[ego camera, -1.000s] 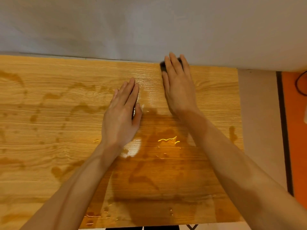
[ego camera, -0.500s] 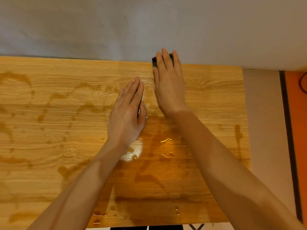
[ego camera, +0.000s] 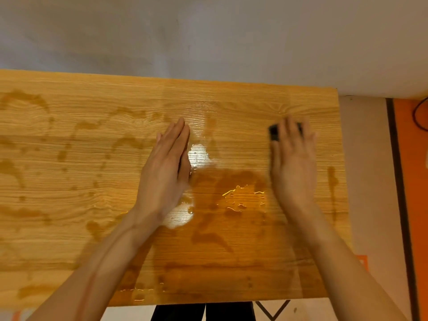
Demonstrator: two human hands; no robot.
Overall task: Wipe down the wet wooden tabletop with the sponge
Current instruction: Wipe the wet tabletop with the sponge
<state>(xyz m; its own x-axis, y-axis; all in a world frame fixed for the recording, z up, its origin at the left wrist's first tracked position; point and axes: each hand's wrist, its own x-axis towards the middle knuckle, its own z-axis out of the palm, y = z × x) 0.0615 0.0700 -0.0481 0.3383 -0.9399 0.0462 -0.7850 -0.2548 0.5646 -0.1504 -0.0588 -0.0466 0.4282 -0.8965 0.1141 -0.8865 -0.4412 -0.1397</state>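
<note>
The wooden tabletop [ego camera: 69, 205] fills the view, streaked with dark wet patches and shiny puddles [ego camera: 240, 195] between my hands. My right hand [ego camera: 293, 167] lies flat near the table's right end, pressing a dark sponge [ego camera: 274, 133] under its fingers; only the sponge's left corner shows. My left hand [ego camera: 165, 174] rests flat on the wood at the centre, fingers together, holding nothing. The right hand is motion-blurred.
A pale wall [ego camera: 208, 38] runs along the table's far edge. To the right lie a beige floor strip [ego camera: 370, 181], a dark line and an orange surface [ego camera: 414, 205] with a black cable. The table's right edge is close to my right hand.
My right hand has slid the sponge from the far edge near the middle rightward and towards me. My left hand has stayed about in place.
</note>
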